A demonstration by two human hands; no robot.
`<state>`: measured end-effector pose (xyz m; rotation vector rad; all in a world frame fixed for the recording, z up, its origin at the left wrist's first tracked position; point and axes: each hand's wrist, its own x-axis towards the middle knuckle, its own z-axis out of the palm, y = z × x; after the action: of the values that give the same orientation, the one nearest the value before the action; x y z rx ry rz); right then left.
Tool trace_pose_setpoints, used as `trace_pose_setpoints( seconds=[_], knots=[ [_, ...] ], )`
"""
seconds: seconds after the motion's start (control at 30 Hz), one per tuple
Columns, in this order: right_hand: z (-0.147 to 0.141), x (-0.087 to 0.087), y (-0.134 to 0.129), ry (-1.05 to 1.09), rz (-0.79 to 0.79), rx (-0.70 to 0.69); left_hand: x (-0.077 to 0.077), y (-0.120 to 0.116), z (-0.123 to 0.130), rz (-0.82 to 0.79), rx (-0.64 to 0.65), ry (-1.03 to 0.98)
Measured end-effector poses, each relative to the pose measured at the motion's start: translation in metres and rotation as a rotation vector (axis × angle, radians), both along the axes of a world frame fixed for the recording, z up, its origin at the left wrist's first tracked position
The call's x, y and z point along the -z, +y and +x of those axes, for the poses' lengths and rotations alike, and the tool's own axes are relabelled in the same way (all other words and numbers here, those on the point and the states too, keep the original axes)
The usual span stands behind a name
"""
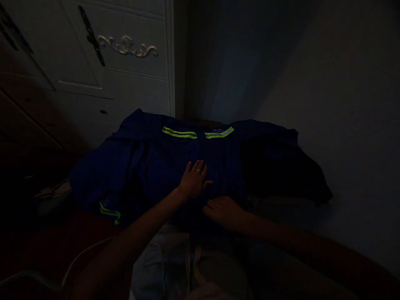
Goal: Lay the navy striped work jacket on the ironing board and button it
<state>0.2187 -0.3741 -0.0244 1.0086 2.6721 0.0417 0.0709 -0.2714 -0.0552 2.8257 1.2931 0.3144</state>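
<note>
A dark blue work jacket (175, 156) with yellow-green reflective strips lies spread out in front of me, one sleeve out to the left and the other side reaching right in deep shadow. My left hand (194, 180), with a ring on one finger, rests flat on the jacket's front, fingers apart. Just below and to the right, my right hand (225, 212) is closed with its fingers curled at the jacket's lower part. The cloth in its grip is hard to see in the dark.
A white cabinet (137, 91) with dark handles and carved trim stands behind on the left. A pale wall (343, 104) rises at the right. On the left, a light cable (73, 262) crosses the dark red floor (62, 246). The room is very dim.
</note>
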Motion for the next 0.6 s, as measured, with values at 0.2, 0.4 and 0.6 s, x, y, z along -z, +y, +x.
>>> trace_pose_setpoints(
  seconds=[0.2,0.4,0.6],
  knots=[
    [-0.014,0.004,0.004,0.053,-0.17,-0.012,-0.019,0.007,-0.014,-0.099,-0.019,-0.184],
    [-0.005,-0.024,0.023,0.292,-0.18,0.206,-0.032,0.014,-0.013,-0.116,-0.121,-0.363],
    [0.0,-0.046,0.098,0.418,0.057,0.633,-0.027,0.045,-0.009,0.005,-0.133,-0.159]
  ],
)
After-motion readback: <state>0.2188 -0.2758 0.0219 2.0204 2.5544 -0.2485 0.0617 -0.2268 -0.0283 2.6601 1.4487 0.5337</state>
